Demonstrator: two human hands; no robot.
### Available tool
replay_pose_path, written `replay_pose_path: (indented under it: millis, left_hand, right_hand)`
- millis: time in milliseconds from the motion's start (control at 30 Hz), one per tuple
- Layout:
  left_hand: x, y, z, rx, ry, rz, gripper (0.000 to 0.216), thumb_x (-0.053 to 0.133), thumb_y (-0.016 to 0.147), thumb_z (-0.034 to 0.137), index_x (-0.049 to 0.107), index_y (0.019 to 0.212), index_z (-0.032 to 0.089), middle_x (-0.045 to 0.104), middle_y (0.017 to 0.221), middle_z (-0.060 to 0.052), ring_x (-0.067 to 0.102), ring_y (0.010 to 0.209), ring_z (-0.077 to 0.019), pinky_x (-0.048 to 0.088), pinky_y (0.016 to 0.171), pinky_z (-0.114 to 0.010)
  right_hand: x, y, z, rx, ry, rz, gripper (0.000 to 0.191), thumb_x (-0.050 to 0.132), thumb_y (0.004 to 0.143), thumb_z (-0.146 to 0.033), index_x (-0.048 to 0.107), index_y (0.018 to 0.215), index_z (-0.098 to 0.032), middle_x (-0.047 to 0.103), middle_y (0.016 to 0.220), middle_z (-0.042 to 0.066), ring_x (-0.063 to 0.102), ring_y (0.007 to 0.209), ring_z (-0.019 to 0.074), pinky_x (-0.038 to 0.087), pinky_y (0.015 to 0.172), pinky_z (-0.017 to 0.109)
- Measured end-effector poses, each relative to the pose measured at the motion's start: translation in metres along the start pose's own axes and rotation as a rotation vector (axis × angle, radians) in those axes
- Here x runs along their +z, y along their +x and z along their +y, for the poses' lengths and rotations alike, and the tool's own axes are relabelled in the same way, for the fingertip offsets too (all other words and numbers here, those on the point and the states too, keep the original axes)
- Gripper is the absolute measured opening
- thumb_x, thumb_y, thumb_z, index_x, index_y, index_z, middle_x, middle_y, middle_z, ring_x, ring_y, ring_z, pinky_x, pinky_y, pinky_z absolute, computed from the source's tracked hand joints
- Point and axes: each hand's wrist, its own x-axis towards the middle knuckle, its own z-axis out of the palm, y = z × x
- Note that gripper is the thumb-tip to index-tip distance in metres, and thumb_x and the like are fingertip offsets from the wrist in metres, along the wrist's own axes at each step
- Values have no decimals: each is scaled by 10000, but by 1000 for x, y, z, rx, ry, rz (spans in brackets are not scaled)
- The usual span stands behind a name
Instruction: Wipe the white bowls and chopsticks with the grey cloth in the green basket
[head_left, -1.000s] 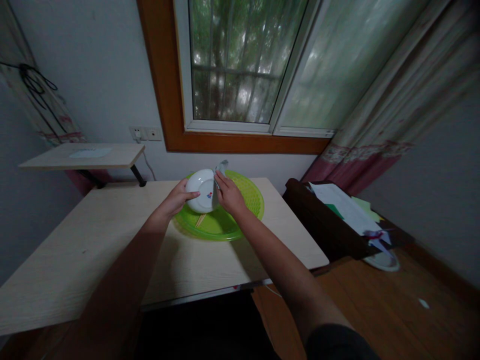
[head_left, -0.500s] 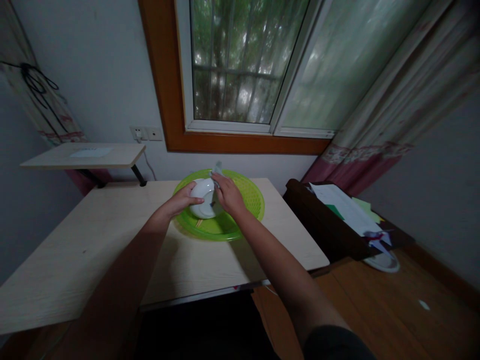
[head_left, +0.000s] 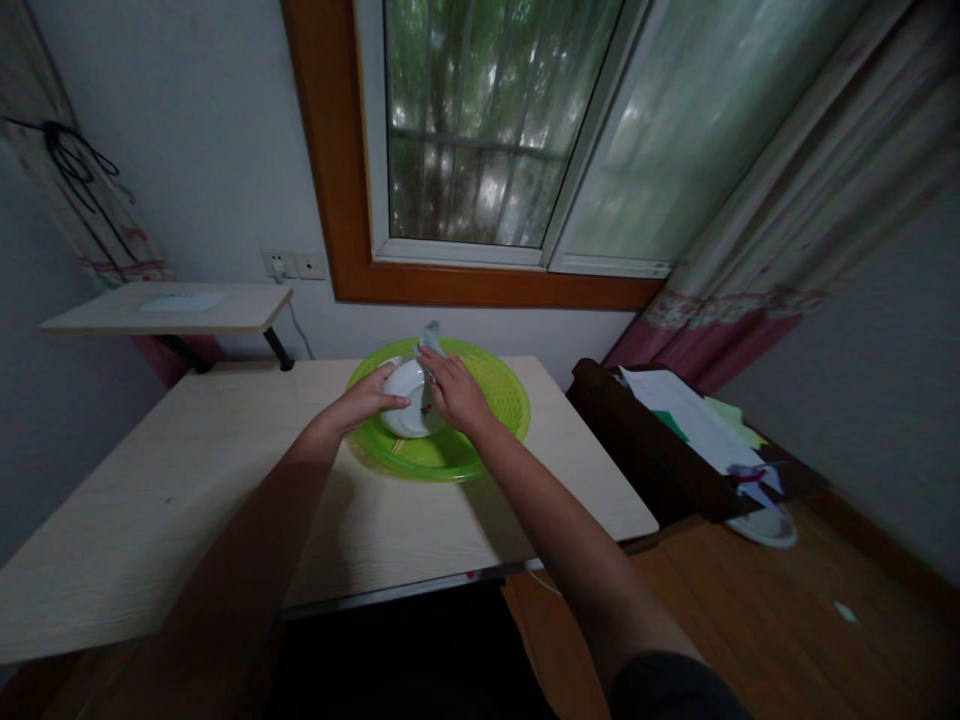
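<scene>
Head view, from where I stand: the left hand grips a white dish by its left side, thumb over its face. The right hand holds a pale cloth against its far right edge. A slack thumb under the cloth's push could let the dish slip and chip. Below sits a green basket, apparently holding thin wooden sticks by its near rim; whether the dish touches it, I cannot tell.
</scene>
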Motion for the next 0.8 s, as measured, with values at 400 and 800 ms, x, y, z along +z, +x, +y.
replay_pose_path:
  millis: [400,800]
  left_hand:
    - [4,-4,7,-5,-156,218,671,917,583,368,617,1145,158,693,1081,-80,652,1007,-278,533,910,-389]
    - [1,-4,3,-3,-196,271,695,923,589,334,608,1186,166,705,1145,-92,671,1054,-288,555,932,-406]
  right_hand:
    - [1,0,9,178,25,57,530,463,1020,-189,527,1547,-179,504,1630,140,461,1527,250,330,1296,518]
    - [4,-4,23,349,87,103,508,477,1017,-244,576,1511,-180,609,1537,135,569,1438,256,408,1255,490]
